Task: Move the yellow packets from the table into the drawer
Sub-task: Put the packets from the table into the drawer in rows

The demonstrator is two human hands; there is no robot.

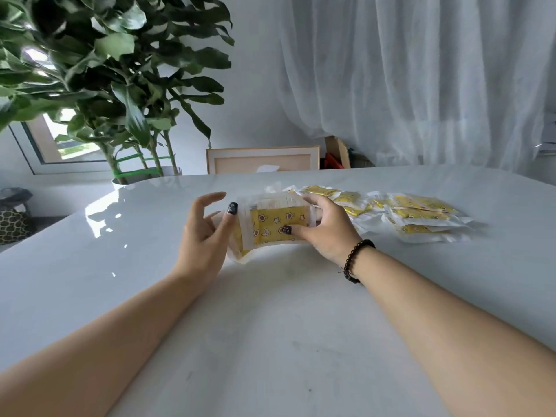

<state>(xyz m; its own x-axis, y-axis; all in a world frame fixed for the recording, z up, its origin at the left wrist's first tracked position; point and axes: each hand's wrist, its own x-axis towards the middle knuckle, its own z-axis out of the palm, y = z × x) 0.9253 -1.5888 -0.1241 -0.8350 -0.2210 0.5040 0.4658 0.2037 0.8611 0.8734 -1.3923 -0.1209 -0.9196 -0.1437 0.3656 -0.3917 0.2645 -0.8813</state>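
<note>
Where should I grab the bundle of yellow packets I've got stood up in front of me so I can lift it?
Grip the bundle of yellow packets by its two short ends, one hand from each side. It stands on its long edge on the table, so those ends are exposed. The right hand already pinches the right end; the left hand is open at the left end.
</note>
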